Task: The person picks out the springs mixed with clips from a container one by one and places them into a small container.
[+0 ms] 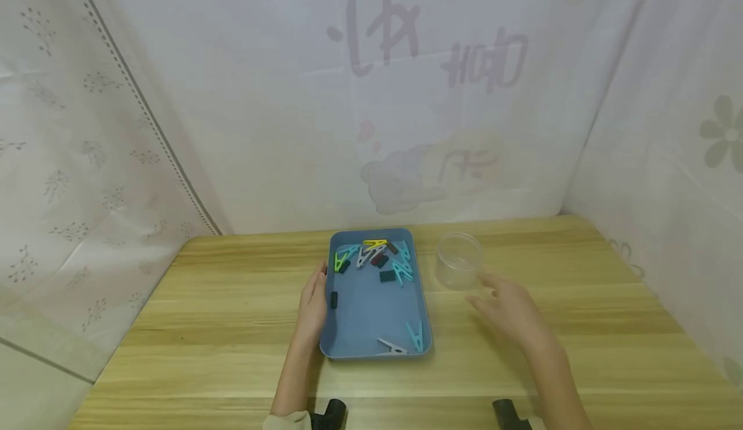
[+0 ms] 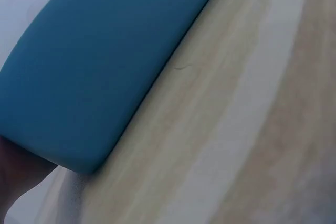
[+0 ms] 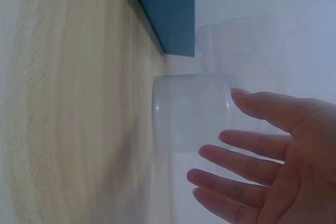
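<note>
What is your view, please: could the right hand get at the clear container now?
Probably yes: the right hand is beside the clear container, its fingers holding nothing, and nothing visible blocks the way; the blue tray sits on the container's other side.

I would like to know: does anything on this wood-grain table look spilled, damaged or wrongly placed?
Nothing clearly stands out. The multicoloured plastic clothespins lie scattered, but inside the blue rectangular plastic tray; the clear round plastic container stands upright beside it. I see no damage.
</note>
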The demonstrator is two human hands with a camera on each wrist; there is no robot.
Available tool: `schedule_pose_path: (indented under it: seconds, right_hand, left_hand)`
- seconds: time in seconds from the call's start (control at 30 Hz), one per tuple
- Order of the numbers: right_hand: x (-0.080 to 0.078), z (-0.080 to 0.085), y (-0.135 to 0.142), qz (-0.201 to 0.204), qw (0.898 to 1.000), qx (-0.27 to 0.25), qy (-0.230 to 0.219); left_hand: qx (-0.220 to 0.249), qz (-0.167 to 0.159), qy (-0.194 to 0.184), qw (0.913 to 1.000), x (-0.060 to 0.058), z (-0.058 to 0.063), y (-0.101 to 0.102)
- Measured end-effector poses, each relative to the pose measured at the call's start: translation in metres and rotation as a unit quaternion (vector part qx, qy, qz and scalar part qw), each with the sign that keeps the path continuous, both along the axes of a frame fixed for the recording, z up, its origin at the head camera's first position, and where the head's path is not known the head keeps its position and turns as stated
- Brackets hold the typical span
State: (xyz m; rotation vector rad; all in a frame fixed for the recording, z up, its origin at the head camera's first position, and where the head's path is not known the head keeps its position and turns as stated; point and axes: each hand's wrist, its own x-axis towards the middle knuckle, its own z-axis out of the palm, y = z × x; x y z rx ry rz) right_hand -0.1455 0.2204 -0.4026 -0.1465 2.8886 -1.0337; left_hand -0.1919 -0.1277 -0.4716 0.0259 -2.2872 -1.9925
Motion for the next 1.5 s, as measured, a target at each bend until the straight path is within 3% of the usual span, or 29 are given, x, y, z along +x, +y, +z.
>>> schedule_pose_path:
  seconds: [0.8, 1.07, 1.5]
  right_hand:
    - [0.003, 0.014, -0.024, 0.035, 0.998, -0.042, 0.035]
    - [-0.001, 0.015, -0.035, 0.046, 0.996, -0.047, 0.059]
    - [-0.003, 0.013, -0.054, 0.062, 0.993, -0.069, 0.073]
  left_hand:
    - [0.002, -0.002, -0.002, 1.0000, -0.003, 0.000, 0.004]
    - [-0.001, -0.001, 0.009, 1.0000, -0.003, 0.000, 0.005]
    - [-0.009, 0.013, -0.003, 0.9999, 0.001, -0.002, 0.004]
